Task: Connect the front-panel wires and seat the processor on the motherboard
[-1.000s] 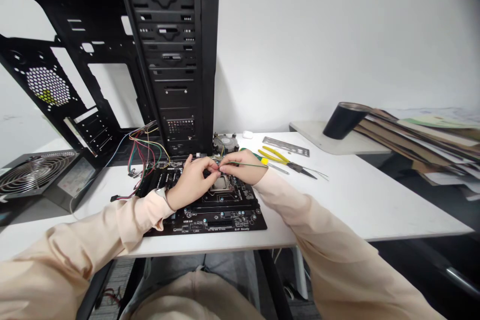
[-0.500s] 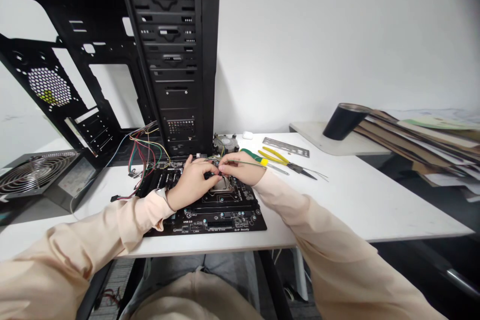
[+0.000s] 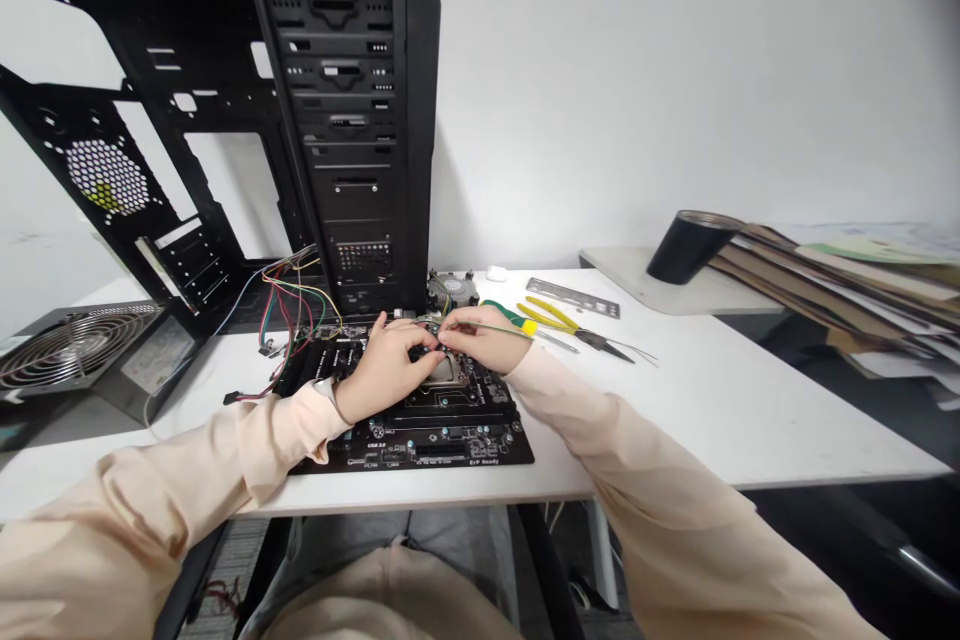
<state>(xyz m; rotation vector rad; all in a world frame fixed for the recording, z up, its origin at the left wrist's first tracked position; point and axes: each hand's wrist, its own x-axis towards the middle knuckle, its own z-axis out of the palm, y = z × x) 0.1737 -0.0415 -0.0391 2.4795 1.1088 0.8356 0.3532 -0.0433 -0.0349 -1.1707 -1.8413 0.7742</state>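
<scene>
A black motherboard (image 3: 450, 450) lies flat near the table's front edge, and both hands work over its far half. My left hand (image 3: 391, 365) is closed, thumb and index finger curled together beside the metal-topped CPU socket (image 3: 448, 372); what the fingertips hold, if anything, is hidden. Opposite it, my right hand (image 3: 480, 335) pinches a thin greenish wire (image 3: 495, 327), whose free end trails right across the back of the hand. The fingertips of both hands almost meet above the board, covering the part beneath them.
A black computer case (image 3: 416, 120) stands behind, with loose coloured wires (image 3: 300, 295) at its foot. Left is a power supply (image 3: 150, 360). Yellow-handled pliers (image 3: 574, 328), a green-handled screwdriver (image 3: 551, 335), a metal I/O plate (image 3: 574, 296) and a fan cooler (image 3: 452, 290) lie behind my right hand.
The view has shifted slightly, so everything sits a little lower in the picture. Both hands keep nearly the same pose over the motherboard.
</scene>
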